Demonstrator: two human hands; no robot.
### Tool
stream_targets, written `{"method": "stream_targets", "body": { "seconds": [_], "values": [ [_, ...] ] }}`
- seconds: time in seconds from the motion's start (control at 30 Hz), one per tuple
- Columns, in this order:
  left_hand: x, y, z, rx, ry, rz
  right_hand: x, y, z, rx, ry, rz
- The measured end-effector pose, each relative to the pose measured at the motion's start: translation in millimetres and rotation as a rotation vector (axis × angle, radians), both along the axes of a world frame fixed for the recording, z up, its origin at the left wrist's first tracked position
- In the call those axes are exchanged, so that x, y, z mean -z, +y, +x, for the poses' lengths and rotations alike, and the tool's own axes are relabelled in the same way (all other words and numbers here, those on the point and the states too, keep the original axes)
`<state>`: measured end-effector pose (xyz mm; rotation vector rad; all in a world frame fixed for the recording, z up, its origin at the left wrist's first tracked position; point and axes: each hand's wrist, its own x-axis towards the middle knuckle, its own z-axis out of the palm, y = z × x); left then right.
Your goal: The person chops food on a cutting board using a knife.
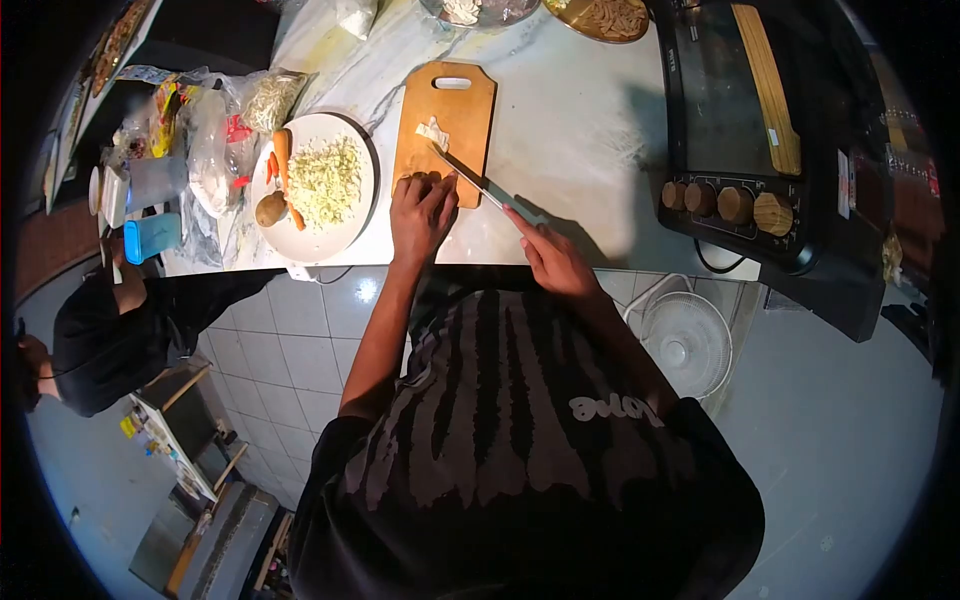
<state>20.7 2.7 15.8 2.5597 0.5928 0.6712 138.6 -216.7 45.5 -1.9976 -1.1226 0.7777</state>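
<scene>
1. The pale food pieces [432, 131] are lying on the wooden cutting board [461, 103], just beyond the left hand's fingers and beside the knife's tip.
2. They are looking light, soft and probably moist, so they may be slipping or tearing under pressure; a gentle hold on the uncut side, fingertips tucked back, seems best.
3. The left hand [420, 216] is resting on the board's near part with bent fingers; whether it is pinning something beneath, I cannot tell.
4. The right hand [562, 262] is gripping the knife [472, 177] by its handle, beyond the board's right edge; the blade is slanting across the board.
5. Left of the board, a round plate [275, 240] is carrying chopped pale-green vegetable [325, 188], carrot [282, 150] and a brown, roundish item [270, 209].
6. Plastic bags [208, 150] are sitting further left on the surface [560, 100]; a black oven [725, 110] is standing on the right.
7. Beyond the surface's near edge, another person [105, 340] is occupying the far left, and a fan [685, 345] is standing at the right.
</scene>
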Motion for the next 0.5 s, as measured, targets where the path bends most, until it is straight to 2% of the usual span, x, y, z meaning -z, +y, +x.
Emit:
{"method": "stream_targets", "body": {
  "seconds": [0.4,0.5],
  "values": [
    [6,3,-1,0.067,-0.07,0.024,8,4,-3,-0.013,0.005,-0.001],
    [5,3,0,0.062,-0.084,0.018,18,2,-9,-0.02,-0.131,-0.061]
  ]
}}
